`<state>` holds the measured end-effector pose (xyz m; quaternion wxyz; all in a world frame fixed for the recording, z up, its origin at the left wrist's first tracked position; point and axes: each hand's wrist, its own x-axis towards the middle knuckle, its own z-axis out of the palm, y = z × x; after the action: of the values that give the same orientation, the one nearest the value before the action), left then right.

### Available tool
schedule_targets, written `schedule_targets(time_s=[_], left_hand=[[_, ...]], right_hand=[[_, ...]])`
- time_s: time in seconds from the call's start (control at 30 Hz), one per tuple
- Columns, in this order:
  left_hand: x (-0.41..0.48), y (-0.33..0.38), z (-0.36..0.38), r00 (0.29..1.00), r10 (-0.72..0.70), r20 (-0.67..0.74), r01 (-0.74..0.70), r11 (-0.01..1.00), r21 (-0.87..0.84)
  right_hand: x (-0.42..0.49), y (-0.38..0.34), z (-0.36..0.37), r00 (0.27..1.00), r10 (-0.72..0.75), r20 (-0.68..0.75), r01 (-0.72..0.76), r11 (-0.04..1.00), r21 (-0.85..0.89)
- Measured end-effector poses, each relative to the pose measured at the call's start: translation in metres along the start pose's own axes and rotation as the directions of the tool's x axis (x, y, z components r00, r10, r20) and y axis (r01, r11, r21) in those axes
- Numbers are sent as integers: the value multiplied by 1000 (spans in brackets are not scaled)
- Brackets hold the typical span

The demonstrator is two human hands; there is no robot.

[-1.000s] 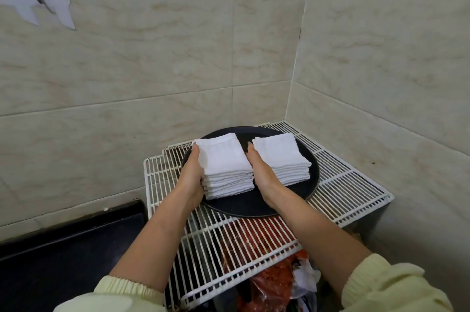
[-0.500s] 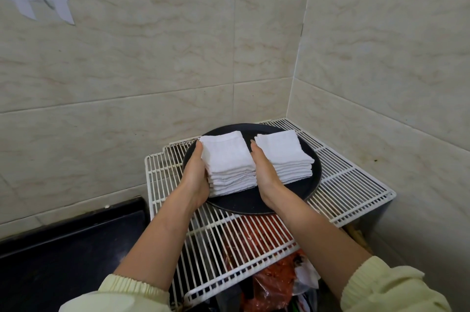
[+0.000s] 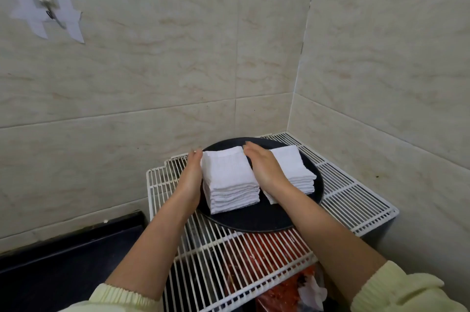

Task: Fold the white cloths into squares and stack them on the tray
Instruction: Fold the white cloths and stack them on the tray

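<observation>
Little has moved in the last second. The left hand (image 3: pixel 192 177) and right hand (image 3: pixel 264 169) still flank the left stack of folded white cloth squares (image 3: pixel 230 182), one palm against each side. The right fingertips (image 3: pixel 248 145) now reach just past the stack's far right corner; earlier they stopped short of it. The left fingertips (image 3: pixel 195 155) sit at the far left corner and are blurred.

Grip, left: fingers straight, laid flat along the stack's 9 o'clock side, closed round nothing.
Grip, right: fingers straight and together, flat along the 3 o'clock side. The heel of the hand lies over the near left edge of the right stack of folded white cloth squares (image 3: pixel 292 166).

The round black flat tray (image 3: pixel 254 220) carries both stacks. The left stack is at its 9 o'clock and the right stack at its 3 o'clock, and the left one looks taller. They are close together, with the right hand in the gap.

The tray rests on a white wire rack (image 3: pixel 356 210), toward the rack's 12 o'clock end. A red plastic bag (image 3: pixel 277 296) shows beneath the rack at 6 o'clock. A black worktop (image 3: pixel 63 266) lies at 8 o'clock of the view. The beige marbled wall tiles (image 3: pixel 152 70) form a corner behind the rack. A metal hook fixed with white tape (image 3: pixel 47 5) is at 10 o'clock. Pale yellow sleeves (image 3: pixel 122 299) cover both forearms at the bottom edge.
</observation>
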<state>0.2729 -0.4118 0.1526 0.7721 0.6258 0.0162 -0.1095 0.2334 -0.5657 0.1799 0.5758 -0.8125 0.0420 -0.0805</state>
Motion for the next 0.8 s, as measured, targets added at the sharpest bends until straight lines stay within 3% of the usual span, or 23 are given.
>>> schedule_targets(time_s=[0.03, 0.1, 0.13, 0.23, 0.33, 0.43, 0.5, 0.57, 0.63, 0.7, 0.73, 0.8], left_hand=[[1, 1, -2, 989, 149, -21, -143, 974, 175], [-2, 1, -5, 904, 424, 60, -391, 761, 518], [-3, -1, -8, 866, 482, 131, -452, 646, 615], [-3, -12, -17, 883, 414, 220, -433, 543, 720], [0, -19, -25, 923, 303, 236, -376, 591, 714], [-2, -18, -26, 938, 249, 241, -346, 644, 682], [-3, -15, -27, 941, 234, 245, -339, 659, 672], [-9, -9, -25, 928, 275, 250, -372, 674, 639], [-11, -2, -26, 929, 312, 199, -370, 751, 547], [-7, 5, -27, 951, 285, 119, -307, 838, 450], [-3, 8, -28, 967, 241, 86, -255, 877, 408], [4, 13, -23, 992, 121, 48, -129, 948, 292]], right_hand=[[1, -2, -2, 997, -74, 35, 77, 990, -117], [7, -1, -5, 972, -177, 157, 227, 882, -412], [11, 2, -6, 957, -189, 220, 280, 796, -537], [19, 8, -7, 930, -141, 340, 355, 592, -724], [20, 13, -8, 908, -139, 396, 414, 458, -787], [20, 16, -7, 903, -124, 411, 424, 407, -809], [19, 16, -9, 908, -130, 398, 411, 455, -790], [15, 15, -11, 930, -183, 319, 362, 615, -701], [6, 13, -13, 955, -261, 140, 296, 815, -498], [-7, 7, -14, 960, -278, -20, 264, 931, -254], [-12, 5, -15, 967, -252, -35, 246, 962, -118], [-21, 4, -17, 977, -187, 105, 173, 976, 129]])
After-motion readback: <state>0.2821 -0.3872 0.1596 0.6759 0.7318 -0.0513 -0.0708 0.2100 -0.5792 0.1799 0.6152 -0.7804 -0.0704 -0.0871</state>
